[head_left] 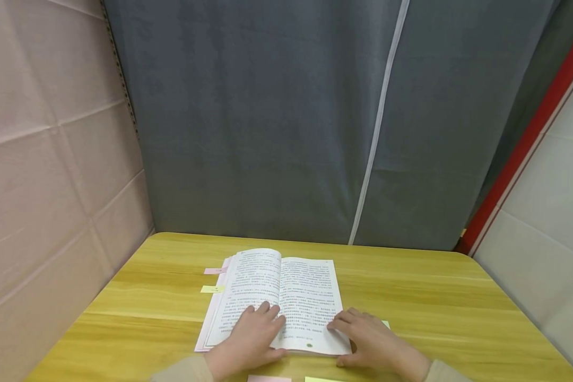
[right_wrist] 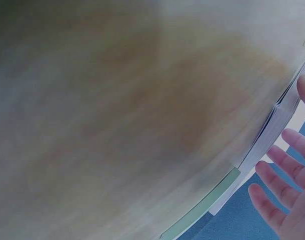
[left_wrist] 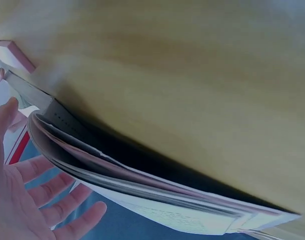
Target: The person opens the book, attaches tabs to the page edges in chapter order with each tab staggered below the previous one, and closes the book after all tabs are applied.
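Note:
An open book (head_left: 310,297) with printed pages lies on the wooden table. A pink tab (head_left: 215,271) and a yellow tab (head_left: 212,289) stick out from its left side. My left hand (head_left: 253,334) rests on the lower left page near the spine, fingers spread. In the left wrist view the book's curved bottom edge (left_wrist: 157,182) shows beside that hand. On the right page's outer edge, fingers of my right hand (head_left: 370,337) touch the paper. The right wrist view shows the book's page block (right_wrist: 265,137) alongside loosely extended fingers (right_wrist: 275,182).
A pink pad (head_left: 269,379) and a yellow pad (head_left: 322,379) sit at the front of the wooden table (head_left: 434,307). A pale green pad (right_wrist: 205,202) is partly hidden behind my right hand. A grey curtain (head_left: 267,132) hangs behind the table.

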Motion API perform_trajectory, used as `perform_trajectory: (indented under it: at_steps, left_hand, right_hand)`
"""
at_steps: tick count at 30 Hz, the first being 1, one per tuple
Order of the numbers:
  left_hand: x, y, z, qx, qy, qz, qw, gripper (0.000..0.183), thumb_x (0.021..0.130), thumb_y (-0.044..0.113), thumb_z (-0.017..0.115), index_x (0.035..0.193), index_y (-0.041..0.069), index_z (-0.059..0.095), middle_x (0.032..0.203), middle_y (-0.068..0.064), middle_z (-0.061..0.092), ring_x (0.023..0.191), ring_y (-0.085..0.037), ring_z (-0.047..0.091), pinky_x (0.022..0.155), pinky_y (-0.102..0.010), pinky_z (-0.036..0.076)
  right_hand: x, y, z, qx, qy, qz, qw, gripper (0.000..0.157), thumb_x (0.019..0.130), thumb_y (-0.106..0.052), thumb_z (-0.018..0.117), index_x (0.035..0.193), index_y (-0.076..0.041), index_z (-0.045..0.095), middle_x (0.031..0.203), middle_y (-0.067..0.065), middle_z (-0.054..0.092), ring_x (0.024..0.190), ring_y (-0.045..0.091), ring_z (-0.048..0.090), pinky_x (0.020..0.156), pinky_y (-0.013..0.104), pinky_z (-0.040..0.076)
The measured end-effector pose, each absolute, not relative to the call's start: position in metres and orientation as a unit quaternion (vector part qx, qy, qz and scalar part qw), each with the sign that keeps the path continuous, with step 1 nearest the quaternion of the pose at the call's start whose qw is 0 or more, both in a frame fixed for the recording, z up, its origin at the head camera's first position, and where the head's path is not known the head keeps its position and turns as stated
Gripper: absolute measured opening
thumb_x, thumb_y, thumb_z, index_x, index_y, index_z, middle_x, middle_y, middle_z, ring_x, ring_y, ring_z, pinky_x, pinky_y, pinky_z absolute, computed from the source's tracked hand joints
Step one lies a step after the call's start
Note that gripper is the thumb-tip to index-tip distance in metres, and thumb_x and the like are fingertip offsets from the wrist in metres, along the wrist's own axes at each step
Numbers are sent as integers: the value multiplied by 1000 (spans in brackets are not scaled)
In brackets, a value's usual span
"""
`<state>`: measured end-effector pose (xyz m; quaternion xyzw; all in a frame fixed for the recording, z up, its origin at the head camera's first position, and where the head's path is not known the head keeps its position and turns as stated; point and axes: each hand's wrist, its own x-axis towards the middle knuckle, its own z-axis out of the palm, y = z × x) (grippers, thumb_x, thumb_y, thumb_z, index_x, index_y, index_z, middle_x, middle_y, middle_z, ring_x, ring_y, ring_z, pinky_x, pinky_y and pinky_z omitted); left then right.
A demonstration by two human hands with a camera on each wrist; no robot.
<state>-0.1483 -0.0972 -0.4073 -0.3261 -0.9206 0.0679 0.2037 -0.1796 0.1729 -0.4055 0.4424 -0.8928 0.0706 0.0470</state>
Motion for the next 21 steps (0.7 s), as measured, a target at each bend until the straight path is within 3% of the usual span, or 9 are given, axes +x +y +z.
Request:
perform_trajectory:
  at_steps: [10,21]
  left_hand:
    - [-154,-95,-404,-313,-926,80,195,59,63,70,53,87,15,59,76,3,44,67,-13,41,45,-23,29]
    - [-153,-100,-397,-325,-927,40,182,56,63,65,57,88,15,58,73,6,41,63,-10,37,42,-19,26]
  right_hand:
    - [-180,174,-406,441,-893,70,48,54,71,-52,63,111,-15,58,107,-6,52,98,14,46,75,41,43]
    - [-179,174,-405,439,-895,74,39,55,71,-53,62,112,-16,57,107,-6,51,98,14,46,75,41,43]
